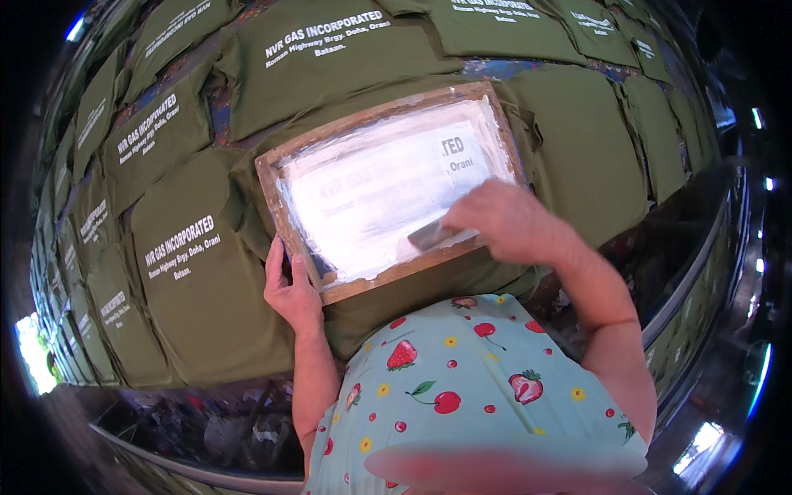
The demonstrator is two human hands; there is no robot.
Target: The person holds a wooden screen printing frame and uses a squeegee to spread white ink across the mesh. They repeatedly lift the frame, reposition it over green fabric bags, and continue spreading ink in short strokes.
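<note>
A wooden-framed printing screen (375, 285) lies tilted over an olive-green shirt (346, 322) in front of me. White ink (346, 219) coats most of its mesh, with some dark lettering showing at the right side. My left hand (294, 289) holds the frame's near left corner, thumb and fingers against its side. My right hand (503, 219) is closed around a squeegee (427, 237), a flat greyish blade whose edge rests on the inked mesh near the frame's near edge. My right fingers partly hide the squeegee's upper part.
Several olive shirts with white printed text, such as one shirt (190, 297) at left, cover the table. An unprinted shirt (577, 148) lies right of the screen. Patterned table surface (528, 70) shows between shirts. A metal rail (685, 285) runs at the right.
</note>
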